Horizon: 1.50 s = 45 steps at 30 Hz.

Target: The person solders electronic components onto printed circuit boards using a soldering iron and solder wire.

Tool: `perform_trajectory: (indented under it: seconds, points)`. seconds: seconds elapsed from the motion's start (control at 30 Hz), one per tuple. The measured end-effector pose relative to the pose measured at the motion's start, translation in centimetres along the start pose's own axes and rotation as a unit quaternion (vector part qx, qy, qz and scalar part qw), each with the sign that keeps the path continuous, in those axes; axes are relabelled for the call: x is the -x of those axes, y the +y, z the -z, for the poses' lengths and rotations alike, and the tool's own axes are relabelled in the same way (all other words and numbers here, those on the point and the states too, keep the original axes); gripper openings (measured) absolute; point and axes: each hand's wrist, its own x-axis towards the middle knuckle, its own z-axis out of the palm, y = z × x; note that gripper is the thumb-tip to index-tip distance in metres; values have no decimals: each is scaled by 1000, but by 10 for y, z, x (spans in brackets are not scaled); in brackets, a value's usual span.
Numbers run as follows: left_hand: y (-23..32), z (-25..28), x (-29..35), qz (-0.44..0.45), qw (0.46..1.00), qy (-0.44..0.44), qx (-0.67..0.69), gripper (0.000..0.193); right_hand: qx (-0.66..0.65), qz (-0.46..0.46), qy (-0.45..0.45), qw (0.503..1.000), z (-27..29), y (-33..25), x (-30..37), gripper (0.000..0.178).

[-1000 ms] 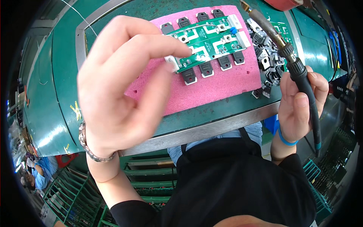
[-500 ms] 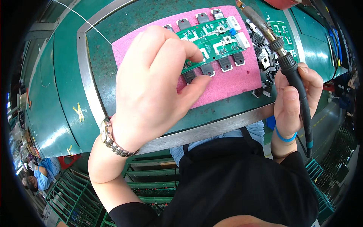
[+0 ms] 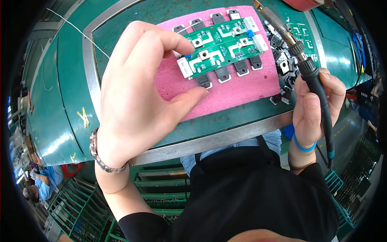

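Note:
A green circuit board (image 3: 219, 47) lies on a pink foam pad (image 3: 242, 90), with black transistors (image 3: 222, 74) along both long sides. My left hand (image 3: 135, 84) arches over the pad's left part, thumb and forefinger wide apart around the board's left end. The thumb tip is close to a transistor at the lower left corner. Thin solder wire (image 3: 78, 30) runs behind this hand and emerges past its fingers above the board; the grip on it is hidden. My right hand (image 3: 312, 107) holds a black-handled soldering iron (image 3: 318, 86), tip up, beyond the pad's right edge.
Loose black and silver parts (image 3: 285, 66) are heaped right of the pad, beside another green board (image 3: 300, 36). A metal edge strip (image 3: 217, 135) borders the green bench. A red object (image 3: 302, 3) stands at the far right. Green racks (image 3: 80, 209) and another person (image 3: 44, 185) are lower left.
My left hand has moved left, uncovering the board's left end, and its thumb and forefinger have spread. The wire has shifted left with it. My right hand and the iron have barely moved.

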Motion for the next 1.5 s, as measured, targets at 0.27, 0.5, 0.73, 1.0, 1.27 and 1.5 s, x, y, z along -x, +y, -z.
perform_trajectory:
  seconds: [0.27, 0.5, 0.73, 1.0, 1.27, 1.5]
  points:
    - [0, -2, 4, 10, 999, -33, -7, 48, -36, -10, -5, 999, -2, -5, 1, 42]
    - [2, 9, 2, 16, 1000, -19, 20, 32, -70, -8, 73, 995, 6, 7, 11, 63]
    - [-3, 4, 8, 90, 988, 66, 111, 20, -79, -48, 154, 984, -9, -2, 11, 55]
    - [-1, -6, 5, 21, 995, 76, 58, 10, -15, 27, 69, 997, -2, 2, 6, 33]
    - [-2, -10, 3, -26, 999, 42, 18, 9, 16, 18, 47, 999, -3, 1, 5, 35]
    - [-1, -9, 4, -18, 999, 27, 10, 10, 36, -2, 39, 999, -2, -1, 5, 36]
